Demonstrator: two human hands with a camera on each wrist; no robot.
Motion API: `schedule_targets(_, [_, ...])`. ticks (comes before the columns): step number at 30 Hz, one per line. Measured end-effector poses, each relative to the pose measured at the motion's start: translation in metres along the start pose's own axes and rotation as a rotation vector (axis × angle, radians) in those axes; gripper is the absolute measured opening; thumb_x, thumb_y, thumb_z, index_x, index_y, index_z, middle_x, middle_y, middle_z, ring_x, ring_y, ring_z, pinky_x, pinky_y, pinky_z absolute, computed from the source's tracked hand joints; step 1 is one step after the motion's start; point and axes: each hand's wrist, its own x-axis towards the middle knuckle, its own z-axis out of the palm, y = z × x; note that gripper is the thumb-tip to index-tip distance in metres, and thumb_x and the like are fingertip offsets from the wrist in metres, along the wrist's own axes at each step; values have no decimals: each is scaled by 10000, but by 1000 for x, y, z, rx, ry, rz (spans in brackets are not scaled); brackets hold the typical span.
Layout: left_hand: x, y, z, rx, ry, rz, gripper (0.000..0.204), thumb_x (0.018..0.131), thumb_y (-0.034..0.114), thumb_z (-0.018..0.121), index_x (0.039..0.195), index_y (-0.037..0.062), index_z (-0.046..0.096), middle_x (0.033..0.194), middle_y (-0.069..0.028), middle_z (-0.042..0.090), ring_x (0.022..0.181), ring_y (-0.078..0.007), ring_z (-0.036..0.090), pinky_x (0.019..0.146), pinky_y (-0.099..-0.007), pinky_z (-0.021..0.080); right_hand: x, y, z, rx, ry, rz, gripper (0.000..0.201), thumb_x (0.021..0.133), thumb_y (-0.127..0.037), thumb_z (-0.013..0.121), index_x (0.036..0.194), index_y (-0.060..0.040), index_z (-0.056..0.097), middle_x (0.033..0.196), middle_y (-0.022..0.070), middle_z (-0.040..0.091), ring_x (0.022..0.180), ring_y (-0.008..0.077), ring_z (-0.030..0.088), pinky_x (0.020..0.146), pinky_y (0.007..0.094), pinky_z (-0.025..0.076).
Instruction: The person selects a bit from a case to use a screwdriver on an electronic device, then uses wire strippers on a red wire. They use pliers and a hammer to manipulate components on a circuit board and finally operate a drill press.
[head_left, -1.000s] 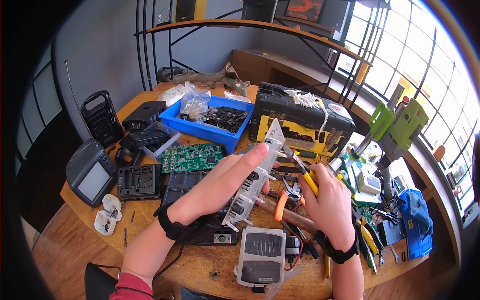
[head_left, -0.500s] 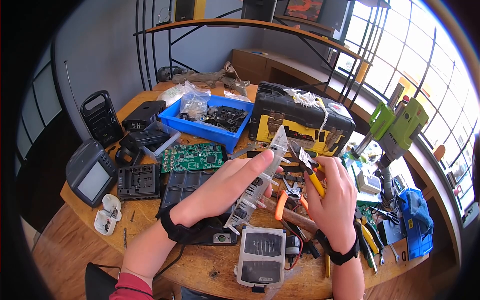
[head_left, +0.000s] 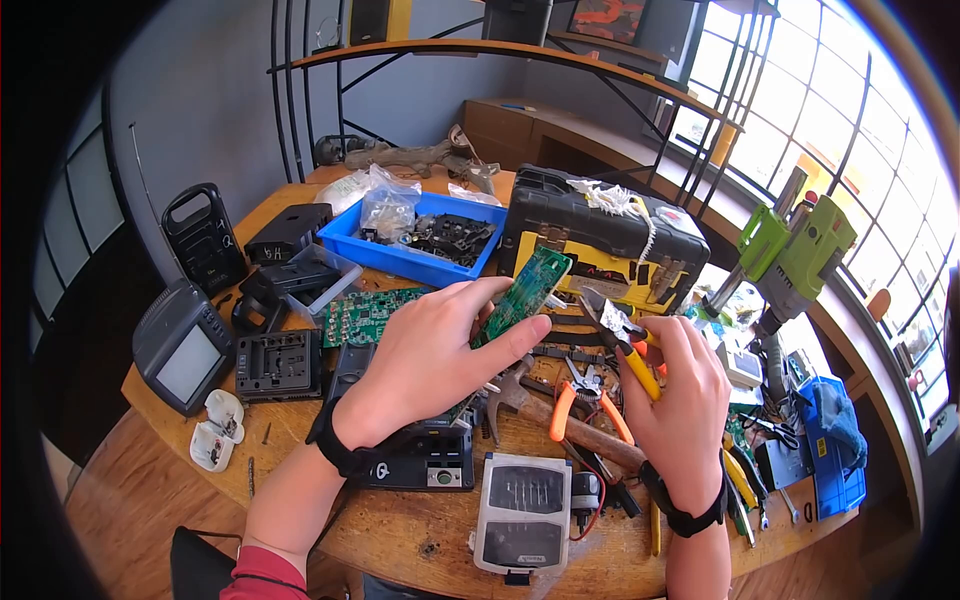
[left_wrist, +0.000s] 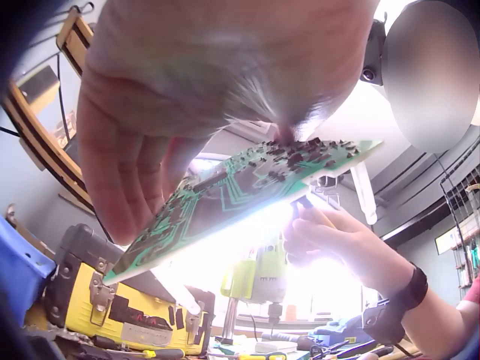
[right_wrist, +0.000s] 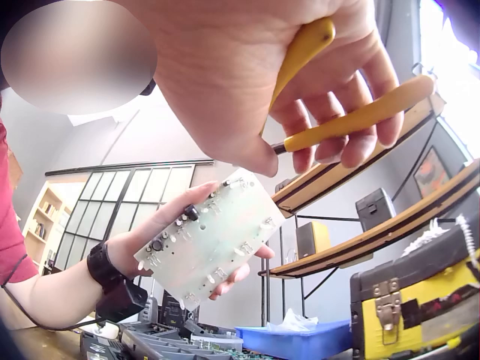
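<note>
Head above; wrists close beneath.

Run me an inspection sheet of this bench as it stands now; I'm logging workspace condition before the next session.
Surface: round wooden table, crowded.
Job's things: green circuit board held up in the left hand; yellow-handled pliers in the right hand.
Clutter: hammer, orange-handled pliers, blue bin of parts, black and yellow toolbox, second circuit board, small monitor.
Grippers: both hands grip their items.
Cables: coiled white cord on the toolbox.
Surroundings: green drill press, windows, shelving.
</note>
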Motion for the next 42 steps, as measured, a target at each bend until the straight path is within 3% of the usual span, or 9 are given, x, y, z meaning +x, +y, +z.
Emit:
schedule_targets(11, [-1,-1,2,26,18,44,699,969,570,645,1343,-20,627,1047,-182,702,884,-280,686,819,-379,531,-1,-1,-2,-10,-44,9,373,751,-101,777,1090,-44,633,978,117,654,943,339,650,818,440,506])
schedule_targets(18, [-1,7,-5,6,-48,-1,684,977,565,635,1347,-11,637,1036,-167,695,896,-261,673,808,-356,528,2,6,-8,1,-65,101,267,835,-161,772,1040,-45,646,898,113,650,862,339,657,771,431,511])
schedule_targets(22, [-2,5,2,14,-39,17,698,977,574,632,1342,-20,635,1072,-181,696,992,-288,671,904,-380,510,2,11,-7,0,-55,98,260,852,-179,769,1038,-41,652,889,110,659,818,323,649,739,432,501])
schedule_targets(25, [-1,9,0,-12,-67,-42,667,974,524,658,1360,-19,628,1014,-129,666,940,-220,642,871,-346,513,1,12,-9,-1,-60,113,267,847,-180,770,1045,-39,659,898,118,673,832,323,661,736,437,508])
schedule_targets(27, [0,0,6,-26,3,-4,736,907,600,711,1327,-1,644,1001,-138,700,848,-244,653,778,-357,521,1,15,-8,-15,-36,61,275,837,-185,777,1043,-38,666,892,122,675,832,324,668,730,437,515])
schedule_targets(33, [1,-3,9,-18,127,76,699,859,482,808,1391,74,608,1121,-122,686,986,-244,636,877,-379,518,0,16,-10,5,-75,102,293,817,-203,799,1007,-39,646,878,121,660,848,338,676,743,449,530])
schedule_targets(37, [0,-1,8,-3,131,96,675,864,456,809,1383,73,612,1148,-127,674,1003,-251,625,908,-376,514,0,19,-11,-13,-88,68,281,874,-201,767,1070,-35,653,943,122,697,840,294,714,739,385,540])
schedule_targets(40, [0,0,8,-29,115,95,658,875,447,802,1378,66,615,1134,-121,671,992,-243,617,895,-369,515,1,25,-10,-2,-77,55,312,833,-223,792,1013,-22,635,933,146,691,912,353,683,784,444,541])
schedule_targets(42, [1,-1,7,-38,113,100,654,880,446,799,1377,62,616,1126,-120,670,984,-238,615,889,-365,516,2,37,-9,-44,-189,139,306,863,-265,767,1013,-21,660,960,165,704,935,362,688,829,450,544])
